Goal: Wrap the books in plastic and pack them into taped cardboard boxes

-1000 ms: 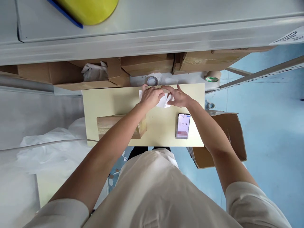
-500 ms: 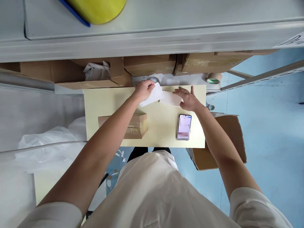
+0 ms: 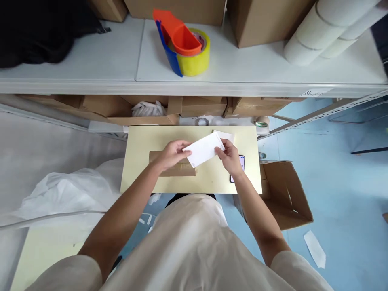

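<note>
A white rectangular sheet of paper [image 3: 203,150], perhaps a label, is stretched between my two hands above the pale yellow table [image 3: 138,139]. My left hand [image 3: 173,153] pinches its left end, thumb on top. At the other end, my right hand [image 3: 228,154] grips it between thumb and fingers. Another white paper [image 3: 226,136] lies on the table just beyond my right hand. Below my left hand sits a taped cardboard box [image 3: 178,171], partly covered by hand and paper. A phone [image 3: 241,161] lies partly hidden under my right wrist.
A shelf [image 3: 242,66] crosses the view ahead, bearing a tape dispenser [image 3: 194,60] and white rolls [image 3: 315,36]. Beneath it stand open cardboard boxes [image 3: 136,120] and a tape roll [image 3: 262,121]. On the floor at right is an open carton [image 3: 285,194]; white plastic [image 3: 72,190] lies left.
My right hand has left the paper on the table and taken the right end of the sheet in my left hand. The sheet has come nearer to me. The view has tilted up, showing more shelf.
</note>
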Action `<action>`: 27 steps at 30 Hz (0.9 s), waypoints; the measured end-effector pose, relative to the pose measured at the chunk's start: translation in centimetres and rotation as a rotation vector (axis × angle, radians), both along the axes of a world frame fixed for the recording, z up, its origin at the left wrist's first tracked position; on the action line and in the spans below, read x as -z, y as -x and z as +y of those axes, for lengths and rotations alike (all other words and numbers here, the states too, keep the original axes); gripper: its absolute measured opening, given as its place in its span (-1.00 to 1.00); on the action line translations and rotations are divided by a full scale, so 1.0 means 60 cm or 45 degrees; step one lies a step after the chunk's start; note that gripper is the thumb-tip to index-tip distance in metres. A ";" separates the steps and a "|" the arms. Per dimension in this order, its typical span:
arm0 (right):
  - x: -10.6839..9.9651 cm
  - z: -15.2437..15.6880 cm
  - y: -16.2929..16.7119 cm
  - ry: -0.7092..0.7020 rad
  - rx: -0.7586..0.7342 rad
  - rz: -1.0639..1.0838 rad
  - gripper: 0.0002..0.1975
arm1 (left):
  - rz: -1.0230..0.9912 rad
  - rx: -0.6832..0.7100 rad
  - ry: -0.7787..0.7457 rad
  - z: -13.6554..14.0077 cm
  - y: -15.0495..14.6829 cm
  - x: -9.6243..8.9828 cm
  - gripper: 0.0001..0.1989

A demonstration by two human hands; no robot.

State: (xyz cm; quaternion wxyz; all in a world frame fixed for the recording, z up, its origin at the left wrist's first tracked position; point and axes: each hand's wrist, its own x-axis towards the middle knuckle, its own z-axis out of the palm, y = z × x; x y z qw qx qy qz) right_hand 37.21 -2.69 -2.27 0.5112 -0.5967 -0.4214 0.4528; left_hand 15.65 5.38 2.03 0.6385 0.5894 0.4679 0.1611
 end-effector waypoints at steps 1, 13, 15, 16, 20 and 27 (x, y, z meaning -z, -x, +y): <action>-0.011 -0.011 0.014 -0.018 0.039 -0.119 -0.64 | -0.032 -0.042 0.006 -0.020 0.019 0.003 -0.62; -0.126 -0.124 0.292 -0.643 -0.066 -1.274 -0.81 | -0.676 -0.479 0.198 -0.169 0.160 -0.037 -0.65; -0.127 -0.134 0.315 -0.622 -0.038 -1.275 -0.82 | -0.775 -0.469 0.287 -0.182 0.187 -0.043 -0.65; -0.129 -0.140 0.324 -0.613 -0.048 -1.274 -0.81 | -0.808 -0.459 0.315 -0.188 0.200 -0.045 -0.65; -0.138 -0.162 0.355 -0.607 -0.078 -1.252 -0.79 | -0.818 -0.416 0.297 -0.204 0.241 -0.050 -0.67; -0.152 -0.179 0.393 -0.609 -0.091 -1.177 -0.82 | -0.709 -0.312 0.146 -0.213 0.273 -0.046 -0.68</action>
